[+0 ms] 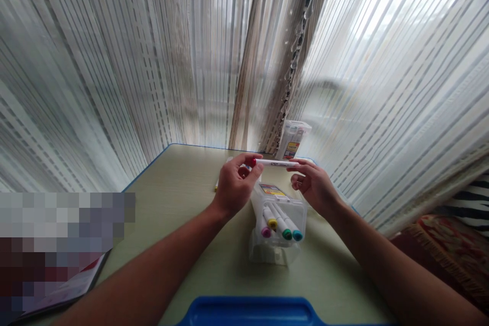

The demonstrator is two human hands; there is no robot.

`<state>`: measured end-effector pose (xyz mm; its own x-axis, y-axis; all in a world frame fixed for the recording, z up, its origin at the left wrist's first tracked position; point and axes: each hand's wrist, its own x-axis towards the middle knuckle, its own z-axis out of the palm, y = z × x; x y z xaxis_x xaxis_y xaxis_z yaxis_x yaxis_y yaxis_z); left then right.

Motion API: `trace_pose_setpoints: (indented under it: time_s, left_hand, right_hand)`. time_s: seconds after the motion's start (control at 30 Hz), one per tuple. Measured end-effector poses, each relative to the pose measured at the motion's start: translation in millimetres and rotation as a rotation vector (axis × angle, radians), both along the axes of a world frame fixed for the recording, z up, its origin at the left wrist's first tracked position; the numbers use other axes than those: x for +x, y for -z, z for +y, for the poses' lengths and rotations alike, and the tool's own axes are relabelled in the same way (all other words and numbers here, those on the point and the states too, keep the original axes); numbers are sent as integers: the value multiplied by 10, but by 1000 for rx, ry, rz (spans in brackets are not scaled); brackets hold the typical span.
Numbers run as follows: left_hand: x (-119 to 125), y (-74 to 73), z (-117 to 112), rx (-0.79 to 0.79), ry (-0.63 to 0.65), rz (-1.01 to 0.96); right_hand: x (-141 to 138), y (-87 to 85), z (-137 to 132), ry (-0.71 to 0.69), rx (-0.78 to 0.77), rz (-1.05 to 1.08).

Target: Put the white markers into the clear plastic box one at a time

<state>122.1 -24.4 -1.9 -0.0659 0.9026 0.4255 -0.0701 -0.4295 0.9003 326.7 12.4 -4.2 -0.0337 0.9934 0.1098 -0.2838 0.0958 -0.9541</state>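
Between my two hands a white marker (pixel 275 163) with a red end is held level above the table. My left hand (pixel 239 181) pinches it near the red end. The fingertips of my right hand (pixel 311 181) close on its other end. Just below lies a clear plastic case (pixel 301 209), tilted, its open end toward me. Several white markers (pixel 280 219) rest inside, with pink, yellow, green and blue ends showing. A yellow label (pixel 272 190) sits on the case. Partly hidden behind my left hand, a yellow-tipped marker (pixel 217 185) lies on the table.
A second clear case (pixel 293 140) with a label stands upright at the table's far edge, before striped curtains (pixel 191 61). The pale table (pixel 168 193) has a blue rim, with a blue molded part (pixel 252 310) nearest me. A blurred-out area covers the lower left; patterned fabric (pixel 451 244) is at right.
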Motion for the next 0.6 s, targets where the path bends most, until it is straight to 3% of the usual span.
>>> trace_pose_setpoints:
  time_s: [0.37, 0.6]
  left_hand:
    - [-52, 133, 150, -44, -16, 47]
    - [-37, 88, 135, -124, 34, -20]
  right_hand:
    - [-27, -46, -45, 29, 94, 32]
    - [-40, -54, -79, -39, 155, 20]
